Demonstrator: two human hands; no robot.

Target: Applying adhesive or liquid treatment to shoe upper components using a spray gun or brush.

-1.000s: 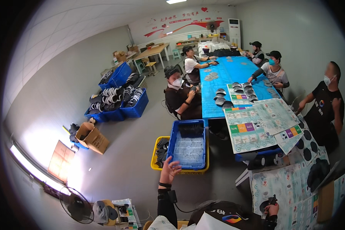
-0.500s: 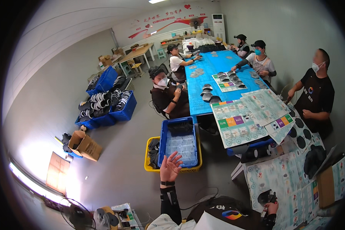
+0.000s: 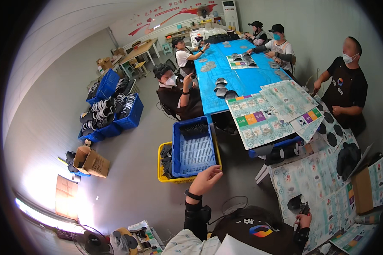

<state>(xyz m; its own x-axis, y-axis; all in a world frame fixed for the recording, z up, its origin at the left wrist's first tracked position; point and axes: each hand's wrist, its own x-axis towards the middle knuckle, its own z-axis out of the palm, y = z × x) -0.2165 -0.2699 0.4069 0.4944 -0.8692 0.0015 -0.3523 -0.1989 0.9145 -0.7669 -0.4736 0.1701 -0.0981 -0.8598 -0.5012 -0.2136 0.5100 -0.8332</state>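
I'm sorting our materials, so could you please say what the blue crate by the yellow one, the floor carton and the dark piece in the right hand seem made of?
Blue crate: likely plastic, smooth-looking, given its lattice floor. Carton: probably cardboard, matt, by its brown flaps. Dark piece: curved, perhaps foam or plastic; finish unclear.

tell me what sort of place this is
It looks like a small hand-work or assembly workshop: people, some masked, around a long blue-covered table, dark curved pieces laid out on it, and blue crates heaped with black-and-white pieces to the left.
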